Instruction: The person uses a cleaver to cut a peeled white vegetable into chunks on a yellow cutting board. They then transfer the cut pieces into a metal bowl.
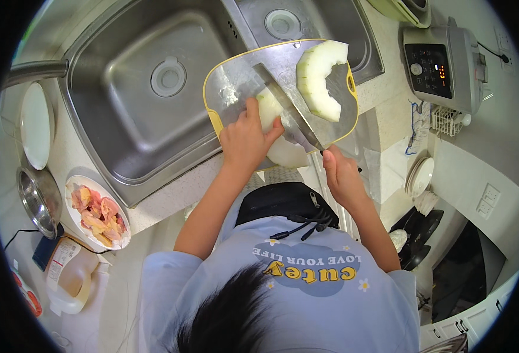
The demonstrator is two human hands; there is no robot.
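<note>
My left hand (pixel 248 137) presses a pale piece of winter melon (pixel 268 108) onto a clear cutting board (pixel 237 70) with a yellow rim, fingers at its near and side edges. In my right hand (pixel 341 176) is the handle of a kitchen knife (pixel 288 105); its blade slants up and left, beside the held piece. A large curved melon piece (pixel 317 81) rests on the board to the right of the blade. Another pale melon piece (pixel 287 154) shows at the board's near edge, below my left hand.
The board lies over the divider of a double steel sink (pixel 125 88). To the left are a white plate of raw chicken pieces (pixel 96 212), a steel bowl (pixel 39 200), an oval white dish (pixel 35 125) and a plastic jug (pixel 69 273). A countertop cooker (pixel 440 66) and stacked plates (pixel 418 176) stand right.
</note>
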